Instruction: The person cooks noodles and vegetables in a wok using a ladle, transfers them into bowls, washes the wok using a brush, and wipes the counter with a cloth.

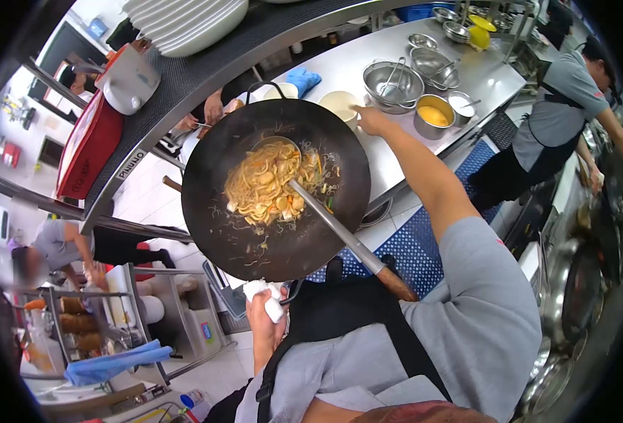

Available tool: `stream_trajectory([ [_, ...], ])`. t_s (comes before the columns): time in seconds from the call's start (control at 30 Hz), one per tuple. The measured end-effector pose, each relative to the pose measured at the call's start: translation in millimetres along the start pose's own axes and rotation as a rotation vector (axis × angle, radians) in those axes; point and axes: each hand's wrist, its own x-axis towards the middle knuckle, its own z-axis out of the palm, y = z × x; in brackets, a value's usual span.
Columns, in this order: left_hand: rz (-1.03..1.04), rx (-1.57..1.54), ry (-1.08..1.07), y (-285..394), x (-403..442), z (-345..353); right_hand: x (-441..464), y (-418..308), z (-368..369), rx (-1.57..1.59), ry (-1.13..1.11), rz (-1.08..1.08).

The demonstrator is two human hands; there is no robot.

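Note:
A large dark wok hangs before me, tilted, with a heap of noodles and vegetables in it. My left hand grips the wok's handle through a folded white cloth. A metal ladle rests with its bowl in the noodles, and its wooden handle reaches toward my chest. My right hand stretches out to a cream bowl on the steel counter and pinches its rim. Behind the wok stands another pale bowl, beside a blue cloth.
On the steel counter are metal bowls, a pot of yellow liquid and a small white-filled container. A shelf with stacked plates hangs overhead. Co-workers stand at the right and left.

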Motion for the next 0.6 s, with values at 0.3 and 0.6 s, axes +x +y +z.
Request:
stream_trajectory([
  [0.3,0.062,-0.063,0.046,-25,-10,13,-104,29,-13,0.095,0.059,0.087],
  [0.6,-0.002,-0.194,-0.129,-11,15,7,-201,-28,-82,0.580,-0.319,0.316],
])
